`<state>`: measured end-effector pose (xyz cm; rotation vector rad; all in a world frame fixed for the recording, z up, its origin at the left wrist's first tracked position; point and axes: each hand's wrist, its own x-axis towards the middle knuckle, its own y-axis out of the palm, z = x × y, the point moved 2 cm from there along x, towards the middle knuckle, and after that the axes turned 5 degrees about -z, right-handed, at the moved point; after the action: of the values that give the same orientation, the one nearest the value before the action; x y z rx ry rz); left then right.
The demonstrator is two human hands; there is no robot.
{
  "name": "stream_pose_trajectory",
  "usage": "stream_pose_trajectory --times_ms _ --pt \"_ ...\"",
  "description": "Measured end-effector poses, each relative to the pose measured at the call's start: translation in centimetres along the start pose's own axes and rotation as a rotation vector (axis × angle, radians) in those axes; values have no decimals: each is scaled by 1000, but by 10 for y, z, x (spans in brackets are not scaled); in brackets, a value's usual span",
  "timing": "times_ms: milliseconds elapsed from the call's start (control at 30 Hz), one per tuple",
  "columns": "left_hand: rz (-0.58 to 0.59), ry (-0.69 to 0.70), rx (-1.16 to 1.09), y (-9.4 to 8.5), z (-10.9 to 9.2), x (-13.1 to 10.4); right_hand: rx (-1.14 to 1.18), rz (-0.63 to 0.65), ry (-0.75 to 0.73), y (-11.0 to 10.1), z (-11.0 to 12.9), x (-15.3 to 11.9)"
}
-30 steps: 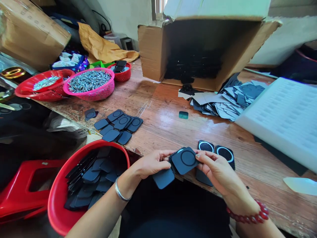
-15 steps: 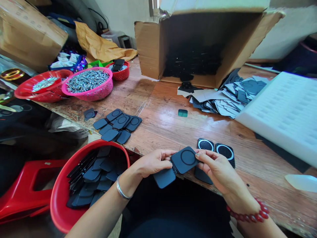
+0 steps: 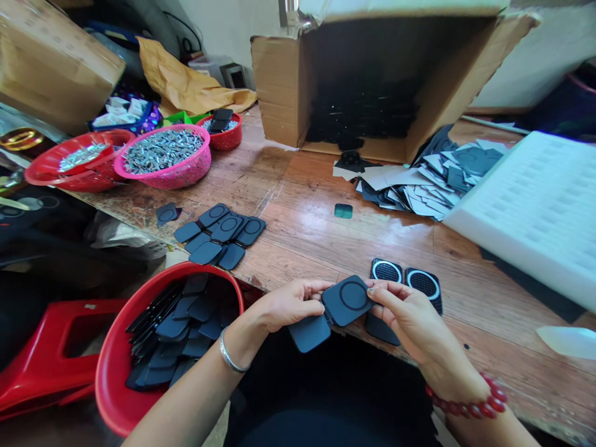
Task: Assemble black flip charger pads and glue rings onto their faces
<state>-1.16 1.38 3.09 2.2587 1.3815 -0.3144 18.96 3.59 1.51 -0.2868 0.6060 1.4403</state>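
Note:
Both my hands hold one dark hinged folding charger stand (image 3: 350,302), opened flat, with a ring mark on its upper panel. My left hand (image 3: 294,304), with a silver bangle at the wrist, pinches it near the hinge. At its right edge, my right hand (image 3: 401,310) grips the ringed panel between thumb and fingers. Partly behind the right hand lie black units with white rings (image 3: 423,284) on the table. A pile of similar dark folding stands (image 3: 222,231) rests left of my hands, near the table edge.
A red basin (image 3: 109,397) of dark panels stands below the table edge. Bowls of metal parts, among them a pink bowl (image 3: 167,177), sit at the back left. An open cardboard box (image 3: 279,93), a heap of cut sheets (image 3: 419,186) and a white foam tray (image 3: 531,205) are beyond.
The view has shifted very slightly. Both hands keep the same grip on the folding stand, with no clear movement.

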Motion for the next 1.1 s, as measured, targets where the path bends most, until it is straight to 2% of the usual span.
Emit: stream_pose_trajectory --times_ms 167,400,733,933,1100 --pt "6 0 -15 -1 1 0 1 -23 -2 1 1 -2" --pt "-52 -33 -49 -1 4 -4 -30 -6 -33 5 3 -5" --pt "-142 6 80 -1 5 -5 -74 9 -55 4 3 -7" --pt "-188 30 145 2 0 -7 -133 10 -175 0 0 -7" --pt "-172 61 151 3 0 -8 -163 -11 -236 -1 0 -8"
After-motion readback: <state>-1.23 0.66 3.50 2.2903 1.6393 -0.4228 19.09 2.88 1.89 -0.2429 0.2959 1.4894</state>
